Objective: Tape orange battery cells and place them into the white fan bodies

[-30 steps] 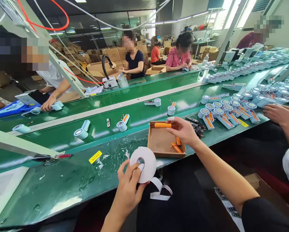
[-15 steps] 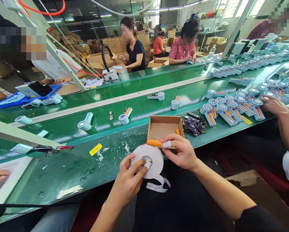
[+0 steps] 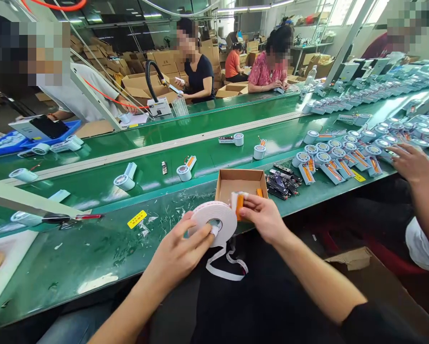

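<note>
My left hand (image 3: 185, 241) grips a roll of white tape (image 3: 224, 220), with fingers reaching into its core. A loose end of the tape (image 3: 223, 274) curls down below the roll over my dark lap. In my right hand (image 3: 266, 215) is a small orange cylinder, looking like a battery cell (image 3: 240, 206), held upright beside the roll's right edge. A white strip (image 3: 233, 200) shows along its left side. Just behind both hands stands an open cardboard box (image 3: 223, 184) on the bench edge, with another orange cell (image 3: 259, 192) in its right corner.
Dark circuit boards (image 3: 284, 181) lie in a pile right of the box. Several light-blue fan housings (image 3: 324, 157) crowd the bench to the right, near a co-worker's hand (image 3: 411, 162). A yellow label sheet (image 3: 137, 219) and a red-handled tool (image 3: 88, 217) lie to the left.
The orange cell has turned from lying sideways to upright, close against the tape roll. The roll has tilted and shifted slightly up, and its loose tape hangs in a longer loop.
</note>
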